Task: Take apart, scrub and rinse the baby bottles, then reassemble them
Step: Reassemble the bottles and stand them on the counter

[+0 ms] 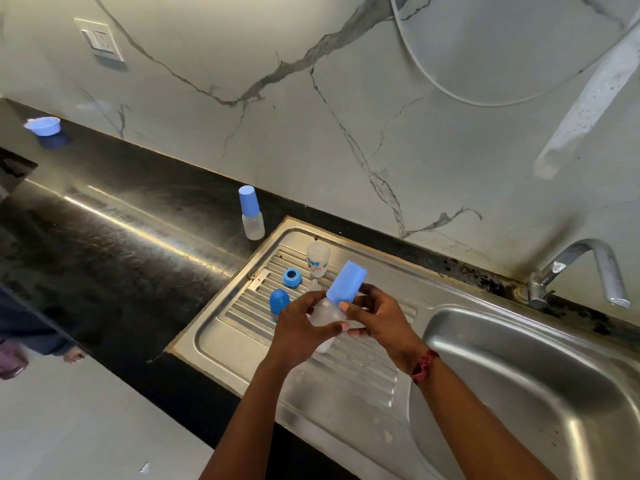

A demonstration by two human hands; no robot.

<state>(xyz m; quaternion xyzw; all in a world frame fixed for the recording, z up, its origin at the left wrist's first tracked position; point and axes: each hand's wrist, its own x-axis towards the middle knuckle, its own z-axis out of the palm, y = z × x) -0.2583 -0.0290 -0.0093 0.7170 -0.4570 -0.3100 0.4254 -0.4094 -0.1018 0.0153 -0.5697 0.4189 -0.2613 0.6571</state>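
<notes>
Above the drainboard, nearest the viewer: held bottle, clear body, tilted, its blue cap pointing up and away. Left hand grips the clear body, fingers curled round it. Right hand pinches the foot of the blue cap between thumb and fingers. Handling, by judgement: light, thin plastic, stiff enough for a firm hold but likely slick if wet; best taken round the body with one hand while the other works the cap low down, near the join, where it flexes least. On the drainboard beyond the hands: blue dome lid, blue screw ring and an uncapped printed bottle standing toward the far edge; all small and loose, apt to roll on the ridges. Right of the drainboard: sink basin, tap at its far rim. Just past the drainboard's far left corner, on the dark tabletop: second capped bottle, upright, assembled. Far left of the drainboard along the tabletop: small blue bowl.
</notes>
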